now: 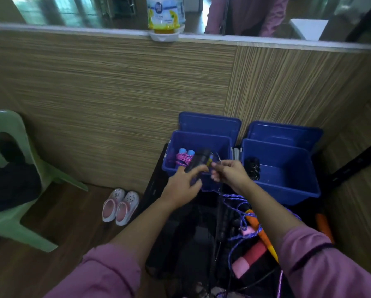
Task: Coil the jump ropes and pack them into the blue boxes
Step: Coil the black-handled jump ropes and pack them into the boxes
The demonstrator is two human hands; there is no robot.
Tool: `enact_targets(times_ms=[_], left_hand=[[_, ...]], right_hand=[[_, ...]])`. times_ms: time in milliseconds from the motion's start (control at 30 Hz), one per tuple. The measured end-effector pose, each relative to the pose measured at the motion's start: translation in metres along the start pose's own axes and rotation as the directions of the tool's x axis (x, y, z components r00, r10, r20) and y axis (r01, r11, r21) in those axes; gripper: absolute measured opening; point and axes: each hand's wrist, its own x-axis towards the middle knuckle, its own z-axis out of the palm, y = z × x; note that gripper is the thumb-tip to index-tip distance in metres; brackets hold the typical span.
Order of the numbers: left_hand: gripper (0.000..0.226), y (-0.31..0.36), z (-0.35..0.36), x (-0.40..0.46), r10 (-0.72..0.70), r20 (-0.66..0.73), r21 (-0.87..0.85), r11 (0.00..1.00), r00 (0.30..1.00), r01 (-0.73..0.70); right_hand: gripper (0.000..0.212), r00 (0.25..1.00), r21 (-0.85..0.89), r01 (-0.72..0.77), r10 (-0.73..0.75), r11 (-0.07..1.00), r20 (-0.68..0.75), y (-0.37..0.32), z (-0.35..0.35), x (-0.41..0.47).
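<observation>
A person in pink sleeves stands over two blue boxes set side by side against a wood-grain wall, lids tipped back so both stay open for packing. The left hand (185, 181) and right hand (229, 172) meet over the near edge of the left box (198, 139). Together they hold a dark rope handle (198, 161), blurred by motion. The left fingers look curled under the handle, and the right hand pinches something thin at its end, probably the cord, though the blur makes this uncertain.

The left box already holds a pink coiled rope (183, 158) with pale blue handles. The right box (287, 175) holds one dark bundle (252, 168) in its left corner.

Below the hands, a purple rope (242, 220) lies loose and tangled among orange and pink handles, apparently waiting to be coiled.

A green chair (10, 179) and small pink shoes (121, 206) sit to the left.
</observation>
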Motion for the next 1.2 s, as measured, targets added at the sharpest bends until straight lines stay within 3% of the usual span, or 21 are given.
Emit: enact_targets(times_ms=[133, 233, 333, 367, 433, 600, 767, 900, 1033, 1200], left_hand=[[0.039, 0.002, -0.014, 0.027, -0.160, -0.165, -0.311, 0.945, 0.973, 0.103], [0.034, 0.010, -0.017, 0.036, -0.209, -0.178, -0.506, 0.857, 0.962, 0.093], [0.038, 0.024, -0.016, 0.040, -0.285, -0.138, -0.731, 0.676, 0.949, 0.097], [0.039, 0.027, -0.015, 0.041, -0.301, -0.100, -0.786, 0.608, 0.949, 0.110], [0.039, 0.025, -0.015, 0.043, -0.329, -0.079, -0.810, 0.572, 0.941, 0.132], [0.033, -0.001, -0.020, 0.045, -0.388, -0.191, -0.702, 0.696, 0.901, 0.151], [0.034, -0.017, -0.029, 0.047, -0.244, -0.278, -0.444, 0.890, 0.929, 0.100], [0.038, -0.032, -0.038, 0.047, -0.199, -0.250, -0.241, 0.961, 0.948, 0.138], [0.043, -0.043, -0.050, 0.041, -0.099, -0.194, 0.009, 0.995, 0.976, 0.103], [0.038, -0.058, -0.050, 0.031, 0.075, -0.077, 0.165, 0.984, 0.994, -0.062]], right_hand=[[0.028, 0.971, -0.112, -0.105, 0.126, 0.988, 0.203, 0.015, 0.025, -0.013], [0.029, 0.930, -0.177, -0.168, 0.215, 0.970, 0.297, 0.024, 0.038, -0.022], [0.043, 0.890, -0.216, -0.251, 0.313, 0.944, 0.333, 0.026, 0.041, -0.026], [0.049, 0.872, -0.265, -0.265, 0.347, 0.927, 0.344, 0.027, 0.039, -0.026], [0.057, 0.849, -0.333, -0.263, 0.381, 0.906, 0.366, 0.029, 0.032, -0.027], [0.045, 0.893, -0.393, -0.133, 0.282, 0.910, 0.350, 0.025, 0.015, -0.021], [0.042, 0.818, -0.517, -0.155, 0.403, 0.842, 0.410, 0.016, 0.012, -0.018], [0.043, 0.823, -0.586, -0.144, 0.425, 0.798, 0.377, 0.008, 0.009, -0.015], [0.040, 0.777, -0.639, -0.158, 0.494, 0.753, 0.390, 0.000, -0.001, -0.015], [0.040, 0.875, -0.743, -0.005, 0.363, 0.669, 0.321, -0.015, -0.008, -0.013]])
